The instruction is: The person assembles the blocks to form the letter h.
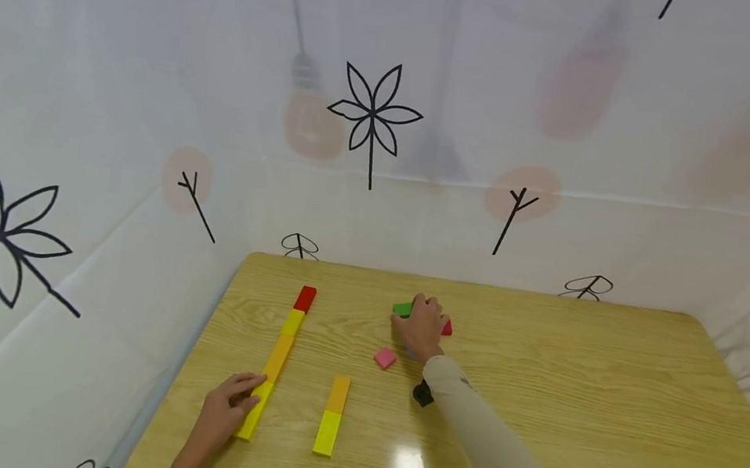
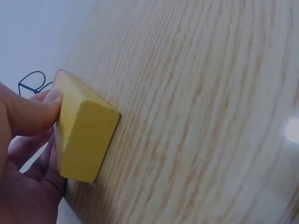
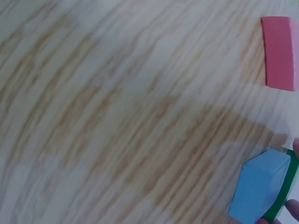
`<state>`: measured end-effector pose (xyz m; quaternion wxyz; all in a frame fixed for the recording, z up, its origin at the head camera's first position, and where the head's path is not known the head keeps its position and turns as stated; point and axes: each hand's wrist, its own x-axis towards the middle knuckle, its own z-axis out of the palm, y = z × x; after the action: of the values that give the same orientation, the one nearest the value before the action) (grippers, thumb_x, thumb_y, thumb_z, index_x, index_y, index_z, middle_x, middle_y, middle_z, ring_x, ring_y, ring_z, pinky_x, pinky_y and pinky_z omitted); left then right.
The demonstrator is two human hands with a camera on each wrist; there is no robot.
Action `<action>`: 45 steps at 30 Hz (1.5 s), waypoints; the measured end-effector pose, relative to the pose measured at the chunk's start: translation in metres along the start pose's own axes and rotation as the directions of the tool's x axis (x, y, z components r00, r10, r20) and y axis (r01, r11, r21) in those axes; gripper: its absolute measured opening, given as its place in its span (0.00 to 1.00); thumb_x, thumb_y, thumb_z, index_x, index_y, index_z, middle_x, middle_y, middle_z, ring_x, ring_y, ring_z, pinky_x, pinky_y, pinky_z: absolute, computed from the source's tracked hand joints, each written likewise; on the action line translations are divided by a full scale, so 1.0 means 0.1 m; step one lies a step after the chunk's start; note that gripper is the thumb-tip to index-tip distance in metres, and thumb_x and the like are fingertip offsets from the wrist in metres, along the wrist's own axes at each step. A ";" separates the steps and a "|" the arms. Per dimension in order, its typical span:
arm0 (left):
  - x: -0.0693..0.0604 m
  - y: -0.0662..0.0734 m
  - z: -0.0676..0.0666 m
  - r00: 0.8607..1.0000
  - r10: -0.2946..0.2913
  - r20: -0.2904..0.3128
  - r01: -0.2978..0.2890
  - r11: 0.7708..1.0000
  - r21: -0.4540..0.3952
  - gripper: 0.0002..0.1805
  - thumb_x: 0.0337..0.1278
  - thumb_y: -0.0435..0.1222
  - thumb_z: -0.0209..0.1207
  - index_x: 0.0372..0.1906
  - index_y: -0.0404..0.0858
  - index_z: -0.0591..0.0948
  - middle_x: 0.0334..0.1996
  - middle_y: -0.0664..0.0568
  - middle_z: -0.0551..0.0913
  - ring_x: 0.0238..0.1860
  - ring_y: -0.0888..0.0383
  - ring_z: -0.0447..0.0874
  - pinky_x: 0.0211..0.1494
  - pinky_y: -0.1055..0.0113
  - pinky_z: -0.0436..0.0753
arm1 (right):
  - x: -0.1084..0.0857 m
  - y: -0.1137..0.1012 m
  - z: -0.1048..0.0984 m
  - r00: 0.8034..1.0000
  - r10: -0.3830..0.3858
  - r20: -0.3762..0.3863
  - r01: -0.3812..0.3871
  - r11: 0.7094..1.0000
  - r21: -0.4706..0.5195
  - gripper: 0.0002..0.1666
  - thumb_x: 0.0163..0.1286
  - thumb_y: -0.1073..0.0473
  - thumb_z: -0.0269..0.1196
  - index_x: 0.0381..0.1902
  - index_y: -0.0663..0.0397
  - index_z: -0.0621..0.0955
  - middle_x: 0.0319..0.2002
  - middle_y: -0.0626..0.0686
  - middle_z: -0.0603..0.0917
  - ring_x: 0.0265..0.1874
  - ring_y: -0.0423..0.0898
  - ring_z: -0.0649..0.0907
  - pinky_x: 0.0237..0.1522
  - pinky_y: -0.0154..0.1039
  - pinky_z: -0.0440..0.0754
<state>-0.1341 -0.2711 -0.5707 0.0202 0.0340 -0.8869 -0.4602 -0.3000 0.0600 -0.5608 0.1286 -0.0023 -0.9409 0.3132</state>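
Loose fingers of your left hand (image 1: 223,406) touch the yellow block (image 2: 88,140), likely light and stiff, so pinch its sides; whether your right hand (image 1: 427,326) grips is unclear.

Clear lane btwn long row (image 1: 279,357) & 2-blk row (image 1: 332,418); R forearm (image 1: 500,444) blocks rightward.

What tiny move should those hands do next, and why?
Maybe the right hand should gently pinch the green block: its fingertips look right beside it, and that block lies apart from the long row and the short row.
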 end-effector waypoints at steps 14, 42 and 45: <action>0.00 -0.02 -0.01 1.000 0.006 0.009 -0.005 0.999 -0.038 0.19 0.57 0.25 0.60 0.54 0.41 0.83 0.52 0.50 0.79 0.53 0.50 0.77 0.49 0.62 0.80 | 0.04 0.11 -0.08 0.995 -0.055 0.078 0.050 0.997 0.057 0.23 0.56 0.54 0.69 0.44 0.66 0.78 0.41 0.65 0.76 0.39 0.60 0.73 0.40 0.57 0.67; 0.01 -0.03 0.02 0.999 0.031 -0.010 -0.031 0.999 -0.011 0.20 0.56 0.24 0.61 0.53 0.41 0.83 0.51 0.50 0.79 0.53 0.49 0.78 0.49 0.61 0.80 | -0.05 0.03 -0.39 0.957 -0.225 0.186 0.182 0.958 0.220 0.28 0.55 0.57 0.72 0.50 0.67 0.79 0.41 0.63 0.75 0.34 0.52 0.75 0.34 0.44 0.79; 0.00 -0.03 0.02 0.999 0.035 -0.022 -0.035 0.999 0.006 0.20 0.55 0.24 0.61 0.53 0.41 0.83 0.50 0.50 0.80 0.52 0.49 0.78 0.48 0.62 0.81 | -0.07 -0.03 -0.40 0.951 -0.233 0.202 0.186 0.956 0.229 0.27 0.55 0.56 0.71 0.49 0.66 0.80 0.39 0.62 0.75 0.32 0.50 0.75 0.31 0.42 0.79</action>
<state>-0.1342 -0.2711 -0.5748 0.0379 0.0238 -0.8884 -0.4569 -0.2832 0.0808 -0.5295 0.0525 0.1472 -0.9065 0.3922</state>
